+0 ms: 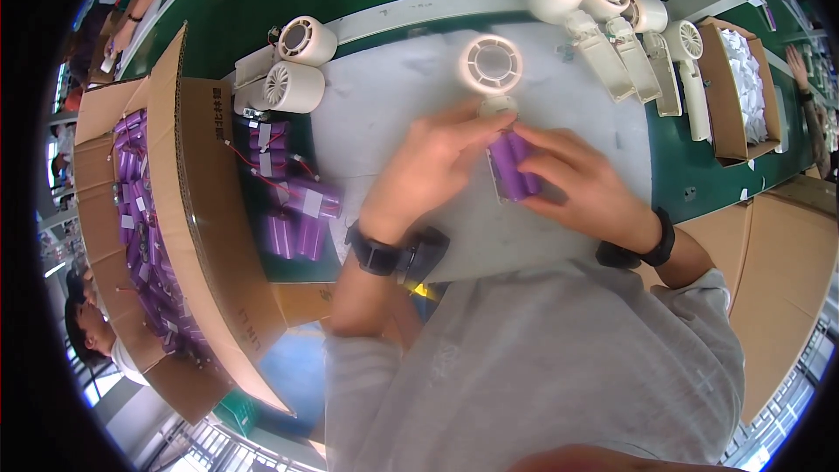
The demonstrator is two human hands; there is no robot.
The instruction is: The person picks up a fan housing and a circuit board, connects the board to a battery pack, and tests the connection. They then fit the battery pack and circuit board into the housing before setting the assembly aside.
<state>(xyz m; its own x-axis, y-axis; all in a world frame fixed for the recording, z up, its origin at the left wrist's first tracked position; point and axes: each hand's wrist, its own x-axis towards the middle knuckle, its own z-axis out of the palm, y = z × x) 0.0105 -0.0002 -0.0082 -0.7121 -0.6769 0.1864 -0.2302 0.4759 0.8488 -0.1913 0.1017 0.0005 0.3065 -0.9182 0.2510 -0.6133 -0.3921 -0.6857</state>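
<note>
While both hands close on the fan (492, 70), the right hand (577, 179) presses a purple battery pack (514, 166) lengthwise below its head; left hand (428, 162) steadies the handle.

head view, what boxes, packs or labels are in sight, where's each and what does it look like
Large cardboard box: person's left, brown, flaps open, dark print on a flap, full of purple battery packs.
Small cardboard box: far right on the green bench, brown, open, filled with white pieces.
Loose battery packs: beside the big box, purple cylinders with white label strips.
Left hand and right hand hold a purple pack.
</note>
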